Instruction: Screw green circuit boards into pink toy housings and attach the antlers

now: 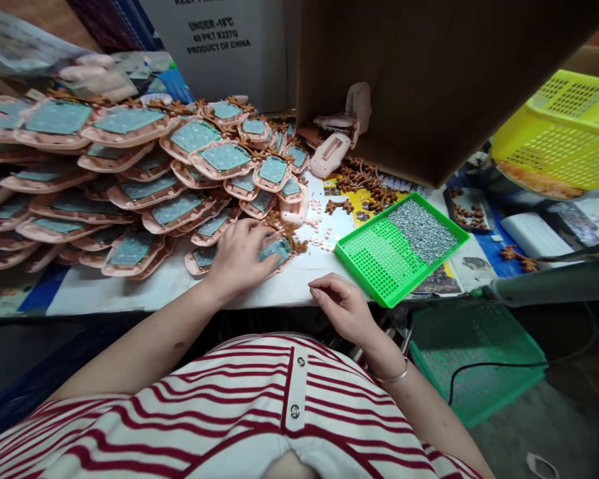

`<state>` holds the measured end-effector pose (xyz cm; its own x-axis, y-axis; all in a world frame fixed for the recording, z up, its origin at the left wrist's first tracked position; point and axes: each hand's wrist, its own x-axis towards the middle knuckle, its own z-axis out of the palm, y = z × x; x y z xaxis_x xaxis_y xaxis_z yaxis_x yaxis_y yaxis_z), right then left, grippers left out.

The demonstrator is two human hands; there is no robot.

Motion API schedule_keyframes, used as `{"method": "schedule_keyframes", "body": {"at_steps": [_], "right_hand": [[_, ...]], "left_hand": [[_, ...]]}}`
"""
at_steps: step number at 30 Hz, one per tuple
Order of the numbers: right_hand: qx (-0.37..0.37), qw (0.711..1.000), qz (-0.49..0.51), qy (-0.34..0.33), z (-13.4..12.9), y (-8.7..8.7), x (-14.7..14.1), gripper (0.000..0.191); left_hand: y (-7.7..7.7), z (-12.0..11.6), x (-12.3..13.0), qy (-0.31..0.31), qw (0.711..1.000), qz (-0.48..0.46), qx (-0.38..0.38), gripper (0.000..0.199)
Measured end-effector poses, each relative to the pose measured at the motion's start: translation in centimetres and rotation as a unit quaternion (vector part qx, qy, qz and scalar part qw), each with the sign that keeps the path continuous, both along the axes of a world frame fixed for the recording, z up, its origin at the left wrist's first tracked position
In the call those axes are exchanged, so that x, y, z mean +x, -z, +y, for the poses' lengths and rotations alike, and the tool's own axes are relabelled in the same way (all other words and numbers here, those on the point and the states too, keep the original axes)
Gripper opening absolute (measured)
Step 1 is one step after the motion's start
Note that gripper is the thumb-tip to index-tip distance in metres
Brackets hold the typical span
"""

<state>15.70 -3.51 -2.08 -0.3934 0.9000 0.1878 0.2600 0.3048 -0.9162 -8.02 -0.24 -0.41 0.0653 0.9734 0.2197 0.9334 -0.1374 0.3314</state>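
My left hand (242, 259) rests with spread fingers on a pink shell with a teal panel (275, 250) at the table's front edge, covering part of it. To its left and behind it lie stacked pink shells with teal panels (174, 207). My right hand (342, 306) hovers at the table edge, its fingers curled and thumb near the index finger; whether something small is between them cannot be made out. Right of it sits a green tray (379, 261) holding many small silvery metal pieces (422, 229). Tiny pink pieces (319, 238) are scattered between the shells and the tray.
Brown branch-shaped parts (364, 183) lie behind the green tray, near an open cardboard box (379, 86). A small dark tray (469, 209) and a yellow basket (559, 133) are at the right. A green bin (479, 359) stands below the table.
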Motion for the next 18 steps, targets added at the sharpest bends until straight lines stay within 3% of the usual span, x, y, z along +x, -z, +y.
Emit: {"method": "schedule_keyframes", "body": {"at_steps": [3,9,14,16,18], "right_hand": [[0.018,1.0,-0.009,-0.016,0.9,-2.8,0.2,0.014],[0.079,0.994,0.015,0.071,5.3,-7.6,-1.8,0.014],[0.121,0.988,-0.02,0.095,13.1,-8.3,-4.8,0.018],[0.127,0.98,-0.053,0.144,17.7,-8.0,-5.2,0.02],[0.088,0.964,-0.076,0.241,22.3,-7.3,-5.0,0.025]], "left_hand": [[0.2,-0.5,0.2,-0.019,0.998,0.034,0.057,0.044],[0.1,-1.1,2.6,0.09,0.981,0.091,0.144,0.028],[0.4,-0.9,3.0,0.147,0.973,0.093,0.151,0.024],[0.6,-0.7,2.8,0.154,0.972,0.09,0.151,0.024],[0.7,-0.5,2.6,0.158,0.972,0.081,0.155,0.023]]}}
